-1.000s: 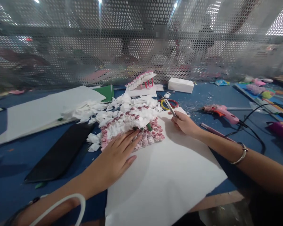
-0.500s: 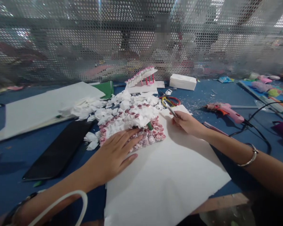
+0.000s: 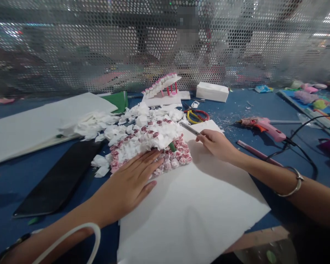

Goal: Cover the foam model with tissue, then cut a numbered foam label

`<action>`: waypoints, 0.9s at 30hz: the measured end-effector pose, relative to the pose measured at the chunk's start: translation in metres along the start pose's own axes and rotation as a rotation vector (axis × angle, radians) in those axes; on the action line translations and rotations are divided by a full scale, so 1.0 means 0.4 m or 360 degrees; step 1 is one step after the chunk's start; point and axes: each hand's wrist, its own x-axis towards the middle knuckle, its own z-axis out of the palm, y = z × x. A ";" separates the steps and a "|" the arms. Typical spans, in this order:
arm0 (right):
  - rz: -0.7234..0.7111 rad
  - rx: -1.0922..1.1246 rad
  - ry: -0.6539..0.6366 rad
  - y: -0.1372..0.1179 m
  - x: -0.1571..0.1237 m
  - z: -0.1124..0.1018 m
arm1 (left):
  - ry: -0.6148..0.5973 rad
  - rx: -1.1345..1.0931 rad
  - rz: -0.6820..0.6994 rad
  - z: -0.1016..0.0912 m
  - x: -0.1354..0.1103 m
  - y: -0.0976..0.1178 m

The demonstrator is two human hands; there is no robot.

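My left hand (image 3: 132,183) lies flat with fingers stretched out, pressing on a craft piece (image 3: 151,148) covered with small pink-and-white paper rosettes and crumpled white tissue. That piece rests on a large white foam sheet (image 3: 192,209). My right hand (image 3: 216,143) is closed on metal tweezers (image 3: 189,128), whose tips point left toward the tissue pile. A bracelet circles my right wrist.
Scissors with red and yellow handles (image 3: 197,116), a pink glue gun (image 3: 264,125) with black cord, a white foam block (image 3: 211,91), a small white stand with pink pegs (image 3: 162,92), a black panel (image 3: 59,179) and another white sheet (image 3: 44,121) lie on the blue table. A perforated metal screen (image 3: 99,47) stands behind.
The tweezers in my right hand have swung from pointing up-left to lying lower, aimed left at the tissue pile. My left hand stays pressed on the craft piece.
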 end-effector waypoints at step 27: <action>-0.0013 0.0408 0.0056 0.026 0.007 -0.001 | -0.0036 -0.0001 -0.0018 -0.022 0.008 0.016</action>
